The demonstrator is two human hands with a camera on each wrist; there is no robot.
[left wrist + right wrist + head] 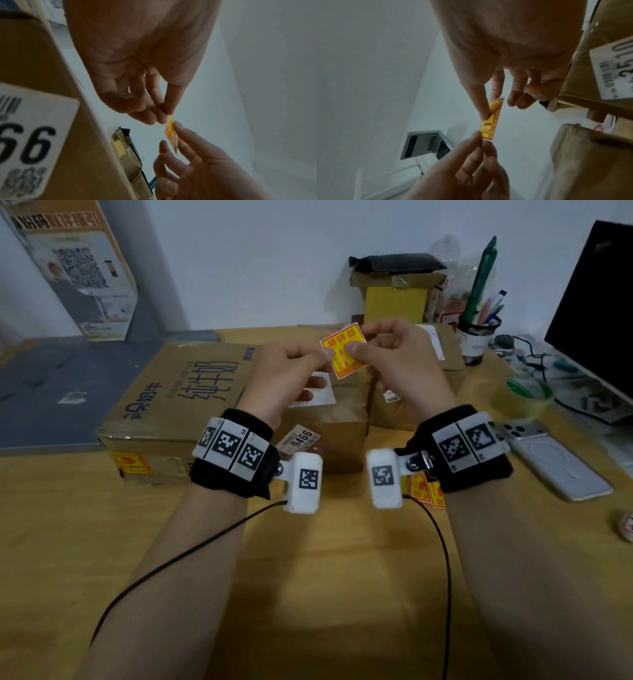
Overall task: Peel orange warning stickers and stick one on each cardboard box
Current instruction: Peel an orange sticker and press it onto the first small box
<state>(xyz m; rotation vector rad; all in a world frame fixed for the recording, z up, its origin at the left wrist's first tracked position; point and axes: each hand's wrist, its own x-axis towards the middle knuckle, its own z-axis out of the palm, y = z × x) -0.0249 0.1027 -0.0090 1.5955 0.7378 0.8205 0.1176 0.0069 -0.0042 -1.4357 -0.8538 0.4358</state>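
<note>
- Left hand (287, 371) raised above the cardboard boxes (178, 402), thumb and fingertips pinching the orange sticker (343, 350).
- Right hand (397, 354) raised opposite, pinching the same sticker.

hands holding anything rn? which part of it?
Yes: one orange warning sticker, pinched by both hands above the boxes. Left hand pinches its left edge, right hand its right edge, thumb on the printed face.

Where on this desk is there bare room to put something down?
The wooden desk is bare in front, between the forearms and to their left, below the big cardboard box. The right side is crowded: a phone, pen cup, cables and monitor. Boxes fill the back.
</note>
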